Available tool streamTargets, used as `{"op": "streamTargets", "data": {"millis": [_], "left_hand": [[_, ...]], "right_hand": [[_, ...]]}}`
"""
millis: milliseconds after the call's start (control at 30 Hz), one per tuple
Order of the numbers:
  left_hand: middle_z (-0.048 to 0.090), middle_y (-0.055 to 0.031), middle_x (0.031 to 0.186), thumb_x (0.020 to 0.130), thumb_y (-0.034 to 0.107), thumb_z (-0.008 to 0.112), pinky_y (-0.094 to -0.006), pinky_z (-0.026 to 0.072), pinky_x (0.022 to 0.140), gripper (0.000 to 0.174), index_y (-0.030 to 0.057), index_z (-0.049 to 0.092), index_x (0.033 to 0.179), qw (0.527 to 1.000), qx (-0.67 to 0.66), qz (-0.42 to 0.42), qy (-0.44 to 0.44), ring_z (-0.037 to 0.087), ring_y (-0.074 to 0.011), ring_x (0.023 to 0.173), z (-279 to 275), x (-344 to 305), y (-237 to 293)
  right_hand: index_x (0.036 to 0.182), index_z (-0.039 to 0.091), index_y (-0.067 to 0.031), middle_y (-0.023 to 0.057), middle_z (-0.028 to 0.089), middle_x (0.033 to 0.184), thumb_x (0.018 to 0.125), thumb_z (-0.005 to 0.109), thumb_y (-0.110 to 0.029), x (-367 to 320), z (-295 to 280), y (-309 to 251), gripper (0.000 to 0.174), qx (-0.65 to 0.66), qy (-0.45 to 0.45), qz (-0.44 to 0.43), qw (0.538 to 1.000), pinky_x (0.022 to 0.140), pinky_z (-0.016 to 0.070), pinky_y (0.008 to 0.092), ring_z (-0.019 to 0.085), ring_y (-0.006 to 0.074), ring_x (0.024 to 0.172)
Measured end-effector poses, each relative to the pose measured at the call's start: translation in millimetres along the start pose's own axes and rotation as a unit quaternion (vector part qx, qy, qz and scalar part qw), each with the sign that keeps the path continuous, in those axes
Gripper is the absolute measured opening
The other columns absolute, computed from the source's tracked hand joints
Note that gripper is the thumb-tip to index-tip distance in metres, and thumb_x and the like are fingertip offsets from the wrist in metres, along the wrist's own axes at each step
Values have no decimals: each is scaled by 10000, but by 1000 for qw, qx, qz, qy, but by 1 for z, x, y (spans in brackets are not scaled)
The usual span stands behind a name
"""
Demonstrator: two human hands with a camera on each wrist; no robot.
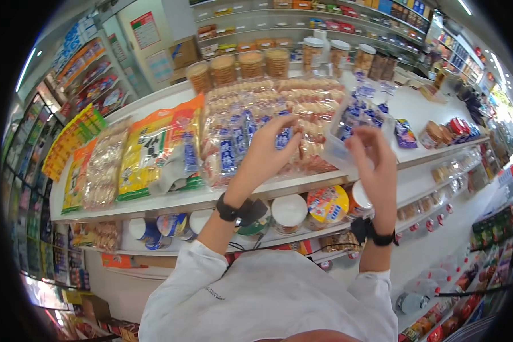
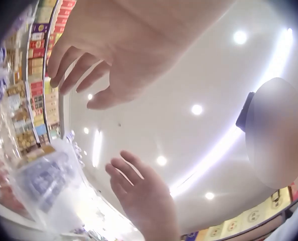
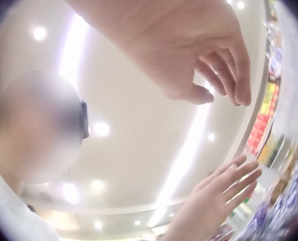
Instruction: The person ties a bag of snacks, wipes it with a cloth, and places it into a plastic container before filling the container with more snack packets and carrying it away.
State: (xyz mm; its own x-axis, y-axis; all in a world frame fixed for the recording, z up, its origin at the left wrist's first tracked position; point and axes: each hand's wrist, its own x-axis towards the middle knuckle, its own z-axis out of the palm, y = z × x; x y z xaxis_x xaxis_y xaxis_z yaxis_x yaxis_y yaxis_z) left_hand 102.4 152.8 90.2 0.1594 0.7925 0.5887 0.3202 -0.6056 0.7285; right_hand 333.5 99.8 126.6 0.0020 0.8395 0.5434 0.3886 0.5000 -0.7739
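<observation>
My left hand [image 1: 269, 147] hovers over several blue-and-white packets [image 1: 228, 151] that lie on clear bags of round biscuits [image 1: 242, 94]. Its fingers are loosely bent and nothing is between them; the left wrist view shows this left hand [image 2: 124, 55] from the palm side. Beside a clear plastic tub [image 1: 335, 128] of small blue-wrapped pieces [image 1: 362, 114] is my right hand [image 1: 377, 168], overlapping the tub's near side in the head view. In the right wrist view that right hand [image 3: 194, 55] has a gap between thumb and fingertips, with nothing in it.
Yellow-and-orange snack bags [image 1: 148, 157] lie on the left of the white counter [image 1: 125, 204]. Jars of biscuits [image 1: 251, 65] line the back edge. A purple packet [image 1: 405, 134] lies right of the tub. Round tubs [image 1: 288, 212] stand on the shelf below.
</observation>
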Motion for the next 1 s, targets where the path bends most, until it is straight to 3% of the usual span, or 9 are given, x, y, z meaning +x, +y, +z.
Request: {"op": "streamTargets", "data": {"millis": [33, 133, 167, 267, 333, 433, 733, 833, 1000], "left_hand": [[699, -157, 1238, 958, 131, 700, -365, 509, 1006, 367, 3, 649, 1299, 999, 40, 3, 27, 672, -244, 1150, -12, -8, -12], [700, -146, 1222, 963, 116, 690, -369, 503, 1025, 354, 8, 652, 1299, 973, 192, -15, 128, 666, -248, 1164, -37, -28, -27], [699, -126, 1224, 978, 111, 670, -367, 487, 1063, 335, 17, 656, 1299, 969, 198, -27, 148, 655, -238, 1188, -44, -34, -32], [694, -164, 1200, 949, 88, 674, -396, 512, 944, 309, -17, 654, 1240, 966, 139, -96, 194, 667, -299, 1106, -66, -53, -59], [700, -156, 1206, 969, 98, 663, -360, 514, 980, 308, -23, 658, 1252, 964, 137, -127, 187, 677, -248, 1107, -80, -65, -61], [709, -155, 1196, 996, 102, 635, -346, 525, 997, 291, -27, 669, 1254, 964, 105, -147, 194, 691, -229, 1112, -86, -78, -63], [726, -111, 1160, 994, 34, 611, -326, 538, 950, 215, -18, 698, 1184, 974, 68, -122, 179, 698, -190, 1054, -74, -89, -23], [729, -108, 1125, 989, 13, 614, -315, 550, 915, 182, -18, 709, 1142, 982, 48, -104, 150, 702, -184, 1025, -59, -84, -16], [725, -107, 1078, 980, 11, 633, -307, 559, 872, 158, -17, 714, 1112, 991, 17, -77, 109, 706, -189, 994, -32, -81, -2]], "right_hand": [[1181, 636, 22, 166, 728, 993, 974, 670, -77, -11, 13, -5, 232, 37, -24, 8, 999, 834, 572, 364, 738, 274, 901], [1200, 626, 16, 183, 705, 1106, 965, 666, -65, -31, 64, 16, 252, 36, -98, -20, 994, 883, 559, 361, 722, 292, 982], [1217, 618, 18, 196, 685, 1156, 959, 666, -64, -34, 76, 17, 274, 30, -101, -18, 994, 917, 545, 375, 701, 311, 1038], [1286, 579, 28, 229, 618, 1295, 940, 674, -67, -25, 108, 33, 371, -14, -66, -50, 996, 1016, 496, 419, 622, 371, 1195], [1358, 534, 40, 247, 564, 1377, 923, 692, -82, -17, 135, 61, 479, -75, 7, -100, 992, 1078, 453, 454, 552, 412, 1285], [1440, 467, 51, 255, 552, 1388, 911, 721, -119, -12, 157, 67, 611, -220, 51, -69, 972, 1129, 397, 493, 499, 430, 1328], [1473, 444, 50, 264, 549, 1414, 871, 790, -205, -11, 152, 80, 740, -43, -40, 52, 997, 1124, 400, 506, 479, 447, 1353], [1466, 453, 46, 277, 558, 1398, 852, 812, -209, -15, 158, 83, 755, -163, 36, -47, 985, 1100, 425, 497, 505, 433, 1335], [1477, 461, 18, 267, 572, 1407, 835, 833, -218, -11, 154, 97, 779, -133, 7, -26, 991, 1091, 445, 472, 566, 415, 1291]]}}
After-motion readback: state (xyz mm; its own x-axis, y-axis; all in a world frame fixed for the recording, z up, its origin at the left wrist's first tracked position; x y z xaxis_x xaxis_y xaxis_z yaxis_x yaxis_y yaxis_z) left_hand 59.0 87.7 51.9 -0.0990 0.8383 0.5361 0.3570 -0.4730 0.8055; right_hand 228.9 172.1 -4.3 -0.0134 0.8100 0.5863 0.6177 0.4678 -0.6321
